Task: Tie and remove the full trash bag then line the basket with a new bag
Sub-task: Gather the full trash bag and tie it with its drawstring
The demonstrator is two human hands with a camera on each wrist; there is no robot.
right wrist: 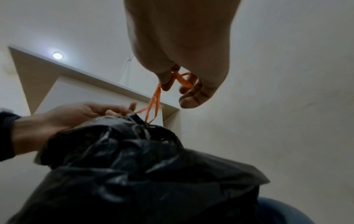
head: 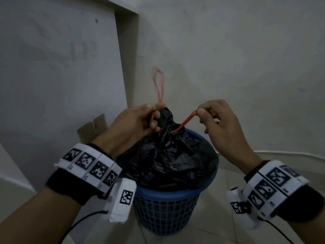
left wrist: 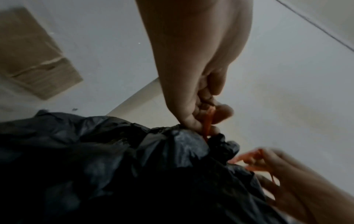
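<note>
Left hand (head: 139, 120) pinches black trash bag (head: 168, 155) neck plus red drawstring (head: 184, 123); right hand (head: 218, 120) pinches its other loop. Blue basket (head: 167, 208) on tiled floor (head: 219, 217) (plain wall (head: 228, 50) corner, cardboard (head: 92, 128) behind).

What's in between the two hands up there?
The bunched neck of the black bag and a red drawstring running from it to the right hand. The left hand grips the neck. The head view shows this best.

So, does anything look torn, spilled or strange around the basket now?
Nothing stands out. The black trash bag sits gathered in the blue basket, no tear or spill visible; both hands hold its red drawstring.
</note>
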